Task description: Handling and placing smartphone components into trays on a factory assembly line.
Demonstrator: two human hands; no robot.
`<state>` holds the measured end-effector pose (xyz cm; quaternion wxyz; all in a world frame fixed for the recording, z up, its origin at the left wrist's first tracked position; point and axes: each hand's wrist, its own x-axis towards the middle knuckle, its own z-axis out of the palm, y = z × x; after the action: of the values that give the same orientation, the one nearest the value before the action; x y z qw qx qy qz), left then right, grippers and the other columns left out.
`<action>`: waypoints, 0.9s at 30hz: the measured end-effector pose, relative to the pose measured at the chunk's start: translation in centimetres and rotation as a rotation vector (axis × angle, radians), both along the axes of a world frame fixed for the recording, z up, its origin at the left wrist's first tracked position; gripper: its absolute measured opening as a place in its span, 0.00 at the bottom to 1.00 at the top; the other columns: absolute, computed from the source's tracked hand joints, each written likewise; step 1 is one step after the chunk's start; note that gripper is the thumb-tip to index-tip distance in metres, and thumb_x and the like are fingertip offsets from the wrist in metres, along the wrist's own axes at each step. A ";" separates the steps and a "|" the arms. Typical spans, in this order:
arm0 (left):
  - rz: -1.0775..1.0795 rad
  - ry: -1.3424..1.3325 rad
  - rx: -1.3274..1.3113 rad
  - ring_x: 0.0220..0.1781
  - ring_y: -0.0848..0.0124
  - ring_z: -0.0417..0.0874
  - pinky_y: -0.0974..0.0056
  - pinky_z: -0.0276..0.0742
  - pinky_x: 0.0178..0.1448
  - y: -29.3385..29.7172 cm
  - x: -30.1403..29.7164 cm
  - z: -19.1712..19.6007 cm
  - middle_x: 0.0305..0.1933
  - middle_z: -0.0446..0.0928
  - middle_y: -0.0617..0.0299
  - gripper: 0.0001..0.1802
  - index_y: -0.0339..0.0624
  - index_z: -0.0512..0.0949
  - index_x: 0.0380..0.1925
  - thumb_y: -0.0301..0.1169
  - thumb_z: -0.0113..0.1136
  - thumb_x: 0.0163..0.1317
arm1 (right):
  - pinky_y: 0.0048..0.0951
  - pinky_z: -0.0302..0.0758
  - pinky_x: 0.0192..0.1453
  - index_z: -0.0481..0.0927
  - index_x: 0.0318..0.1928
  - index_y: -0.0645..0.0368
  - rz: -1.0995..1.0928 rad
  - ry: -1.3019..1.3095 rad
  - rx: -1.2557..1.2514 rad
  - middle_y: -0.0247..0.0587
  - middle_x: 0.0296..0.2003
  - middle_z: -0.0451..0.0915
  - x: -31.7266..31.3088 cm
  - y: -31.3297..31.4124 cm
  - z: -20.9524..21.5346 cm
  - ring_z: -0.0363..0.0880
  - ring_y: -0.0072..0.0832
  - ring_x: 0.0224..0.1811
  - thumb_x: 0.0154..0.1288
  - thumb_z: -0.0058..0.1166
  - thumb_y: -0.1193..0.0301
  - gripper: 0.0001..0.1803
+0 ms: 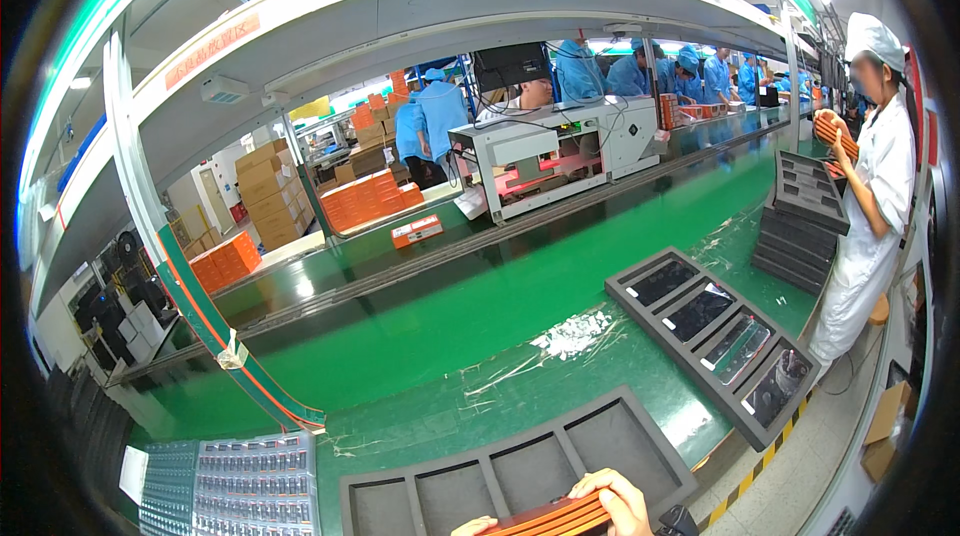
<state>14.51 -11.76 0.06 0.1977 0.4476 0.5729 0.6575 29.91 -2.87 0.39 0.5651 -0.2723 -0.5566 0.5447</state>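
Where the dark grey foam tray of empty compartments meets the bench's near edge, right hand curls closed over stacked orange flat boxes; left hand barely shows, grip indeterminate. Beyond the tray: bare green belt; right of it, a phone-filled tray.

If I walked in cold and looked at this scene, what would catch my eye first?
Probably the bright green workbench that fills the middle of the view. At the bottom edge, the person's right hand and left hand grip a stack of orange boxes over an empty dark foam tray. To the right lies another foam tray holding four phones, and beyond it a co-worker in white stands beside a pile of trays.
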 end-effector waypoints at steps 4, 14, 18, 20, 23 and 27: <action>0.003 0.005 0.010 0.55 0.58 0.78 0.57 0.71 0.63 0.0 0.0 -0.1 0.51 0.78 0.50 0.18 0.33 0.74 0.51 0.32 0.57 0.63 | 0.26 0.71 0.51 0.76 0.41 0.65 0.000 0.000 -0.001 0.41 0.39 0.77 0.0 -0.1 0.0 0.76 0.28 0.43 0.75 0.39 0.67 0.14; -0.003 -0.019 0.009 0.55 0.58 0.78 0.57 0.71 0.63 0.0 -0.1 -0.3 0.52 0.77 0.50 0.20 0.33 0.74 0.52 0.32 0.58 0.63 | 0.27 0.71 0.52 0.75 0.41 0.65 0.015 0.001 0.001 0.42 0.40 0.77 0.0 -0.1 0.4 0.76 0.29 0.44 0.74 0.39 0.69 0.14; -0.005 -0.019 0.006 0.55 0.58 0.78 0.57 0.71 0.63 0.0 -0.1 -0.2 0.52 0.77 0.50 0.19 0.33 0.74 0.52 0.31 0.58 0.63 | 0.27 0.71 0.52 0.75 0.40 0.66 -0.004 0.004 0.003 0.43 0.40 0.77 -0.1 -0.1 0.2 0.76 0.30 0.44 0.74 0.39 0.69 0.13; -0.001 -0.025 0.001 0.55 0.58 0.78 0.57 0.71 0.63 -0.1 0.0 -0.1 0.52 0.77 0.50 0.19 0.33 0.74 0.52 0.31 0.58 0.62 | 0.28 0.71 0.52 0.75 0.40 0.66 -0.007 0.008 0.003 0.43 0.40 0.77 -0.1 -0.1 0.2 0.76 0.30 0.44 0.74 0.39 0.70 0.13; 0.004 -0.032 -0.002 0.55 0.58 0.78 0.57 0.71 0.63 -0.1 0.0 -0.1 0.51 0.77 0.50 0.19 0.33 0.74 0.51 0.32 0.58 0.62 | 0.28 0.71 0.52 0.75 0.40 0.66 -0.008 0.000 0.010 0.43 0.40 0.77 -0.1 -0.1 0.3 0.76 0.30 0.44 0.74 0.38 0.70 0.13; 0.007 -0.011 0.008 0.55 0.58 0.77 0.57 0.70 0.63 0.0 0.0 -0.2 0.51 0.77 0.50 0.20 0.33 0.74 0.51 0.33 0.59 0.63 | 0.28 0.71 0.52 0.75 0.40 0.66 -0.004 -0.001 0.014 0.44 0.40 0.77 0.0 -0.1 0.3 0.76 0.31 0.44 0.74 0.38 0.69 0.13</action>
<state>14.46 -11.79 -0.12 0.1968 0.4428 0.5708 0.6628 29.87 -2.98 0.65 0.5677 -0.2698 -0.5602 0.5395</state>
